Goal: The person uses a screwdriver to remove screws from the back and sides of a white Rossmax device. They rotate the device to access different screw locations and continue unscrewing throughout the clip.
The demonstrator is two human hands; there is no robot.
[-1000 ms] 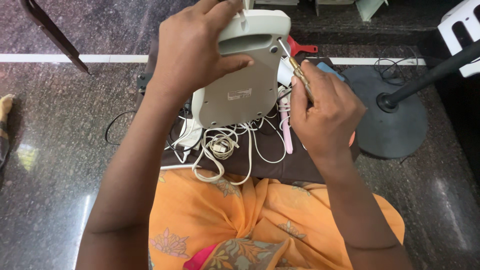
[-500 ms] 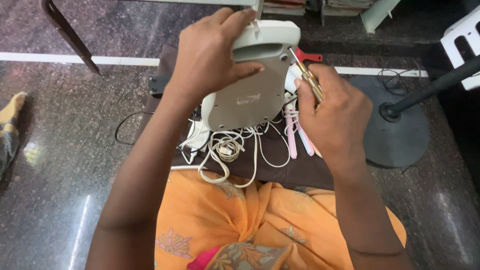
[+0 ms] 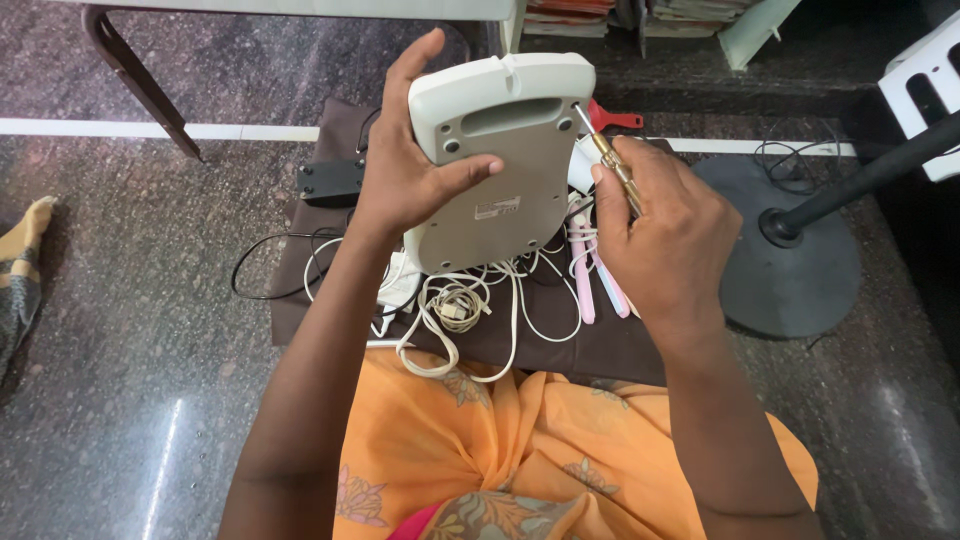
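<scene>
Arms: both are showing bare up to the frame edge, no sleeves are appearing
Left hand (image 3: 410, 180): is wearing no ring and no glove
Right hand (image 3: 665, 225): is also wearing nothing
Garment (image 3: 520, 450): orange cloth is carrying pale flower prints, a pink edge is showing below

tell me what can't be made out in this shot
Head view only:
- Front of the grey device: turned away, only its back shows.
- Screwdriver handle: wrapped in the right hand; its tip is too small to judge.
- Pink tools: upper ends hidden behind that hand.
- Fan stand pole: cut off by the right edge.
- Left hand palm: faces the device.
</scene>
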